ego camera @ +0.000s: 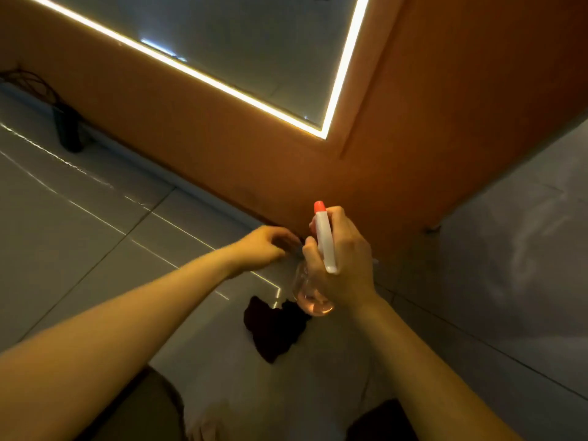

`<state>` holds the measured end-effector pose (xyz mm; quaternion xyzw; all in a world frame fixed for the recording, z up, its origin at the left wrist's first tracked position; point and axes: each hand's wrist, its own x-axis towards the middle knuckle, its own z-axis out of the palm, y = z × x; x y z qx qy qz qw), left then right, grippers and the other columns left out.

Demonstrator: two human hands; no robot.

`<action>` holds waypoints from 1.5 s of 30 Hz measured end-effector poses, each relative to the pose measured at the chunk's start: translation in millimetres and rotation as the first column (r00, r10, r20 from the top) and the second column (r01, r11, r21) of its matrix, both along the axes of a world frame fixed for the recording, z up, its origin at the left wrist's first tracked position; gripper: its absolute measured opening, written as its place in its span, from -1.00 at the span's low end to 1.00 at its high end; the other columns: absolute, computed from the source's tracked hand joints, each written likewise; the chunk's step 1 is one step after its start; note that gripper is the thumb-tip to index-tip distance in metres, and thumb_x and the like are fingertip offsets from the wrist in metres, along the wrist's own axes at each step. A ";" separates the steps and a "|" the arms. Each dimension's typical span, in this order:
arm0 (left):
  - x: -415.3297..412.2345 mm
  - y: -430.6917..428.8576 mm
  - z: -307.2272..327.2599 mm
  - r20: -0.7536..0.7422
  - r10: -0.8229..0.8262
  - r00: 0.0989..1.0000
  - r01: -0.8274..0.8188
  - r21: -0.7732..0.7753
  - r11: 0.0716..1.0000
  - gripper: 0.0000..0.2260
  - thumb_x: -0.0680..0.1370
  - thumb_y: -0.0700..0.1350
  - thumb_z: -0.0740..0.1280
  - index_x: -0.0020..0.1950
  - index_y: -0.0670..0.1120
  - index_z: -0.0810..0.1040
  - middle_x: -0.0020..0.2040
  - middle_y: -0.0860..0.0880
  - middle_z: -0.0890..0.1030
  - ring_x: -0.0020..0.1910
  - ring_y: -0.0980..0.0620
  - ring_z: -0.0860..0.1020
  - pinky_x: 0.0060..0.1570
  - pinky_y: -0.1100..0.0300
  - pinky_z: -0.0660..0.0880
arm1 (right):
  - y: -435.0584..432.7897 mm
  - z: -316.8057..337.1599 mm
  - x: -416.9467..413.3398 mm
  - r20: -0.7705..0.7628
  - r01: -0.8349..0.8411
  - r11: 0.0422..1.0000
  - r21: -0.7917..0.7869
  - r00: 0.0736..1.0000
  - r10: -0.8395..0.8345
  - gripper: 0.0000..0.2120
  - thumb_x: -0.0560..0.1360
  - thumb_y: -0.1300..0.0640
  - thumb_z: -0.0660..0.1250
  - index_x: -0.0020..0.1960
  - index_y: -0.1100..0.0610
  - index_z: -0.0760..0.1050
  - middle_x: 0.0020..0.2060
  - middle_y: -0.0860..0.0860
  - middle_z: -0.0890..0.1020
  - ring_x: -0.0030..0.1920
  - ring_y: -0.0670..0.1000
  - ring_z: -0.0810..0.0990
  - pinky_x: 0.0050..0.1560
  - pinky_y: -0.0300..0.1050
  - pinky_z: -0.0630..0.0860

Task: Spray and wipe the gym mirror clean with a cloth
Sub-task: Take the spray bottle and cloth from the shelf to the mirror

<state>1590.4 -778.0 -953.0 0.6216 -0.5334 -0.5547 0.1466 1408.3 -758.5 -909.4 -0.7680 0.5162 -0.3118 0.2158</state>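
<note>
My right hand (346, 265) grips a spray bottle (326, 246) with a white head, an orange nozzle tip and a clear body holding pinkish liquid. It is held upright above the floor, nozzle toward the wall. My left hand (264, 246) hovers just left of the bottle with loosely curled fingers, and I see nothing in it. A dark crumpled cloth (273, 326) lies on the floor tiles below the bottle, with neither hand touching it. The mirror (238, 43), edged by a bright light strip, hangs on the wall above.
An orange wall (445, 90) surrounds the mirror and meets the glossy tiled floor (79, 233). A black object with tangled cables (66, 128) stands at the wall's base on the left. A pale grey surface (525, 249) fills the right side. My knees (143, 409) are at the bottom.
</note>
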 end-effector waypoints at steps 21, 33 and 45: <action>12.0 37.1 199.5 -0.156 -0.068 0.985 0.011 -0.336 0.942 -0.54 0.49 -0.20 0.59 0.25 0.19 0.56 0.11 0.25 0.69 0.20 0.22 0.63 0.14 0.29 0.60 | -30.9 155.7 70.2 0.214 0.089 0.979 -0.181 0.976 -0.049 -0.82 0.51 -0.11 0.33 0.02 -0.03 0.51 -0.20 -0.21 0.53 -0.33 -0.18 0.56 -0.29 -0.49 0.39; 15.4 68.2 426.7 -0.099 -0.016 0.995 -0.019 -0.342 0.940 -0.53 0.49 -0.10 0.60 0.35 0.08 0.57 0.14 0.17 0.70 0.25 0.12 0.63 0.38 -0.01 0.54 | -5.8 383.3 80.0 0.172 0.123 0.950 -0.286 0.982 -0.075 -0.76 0.53 -0.07 0.34 -0.16 0.10 0.58 -0.31 -0.02 0.64 -0.37 -0.04 0.56 -0.21 -0.10 0.62; -8.3 93.2 641.6 -0.101 0.048 0.994 -0.086 -0.413 0.907 -0.45 0.49 -0.06 0.60 0.41 0.16 0.48 0.27 0.22 0.64 0.32 0.15 0.58 0.32 0.21 0.54 | 19.1 615.3 62.4 0.241 0.142 0.926 -0.349 0.969 -0.058 -0.74 0.57 -0.03 0.29 -0.15 0.13 0.58 -0.30 0.00 0.63 -0.35 -0.10 0.48 -0.29 -0.28 0.47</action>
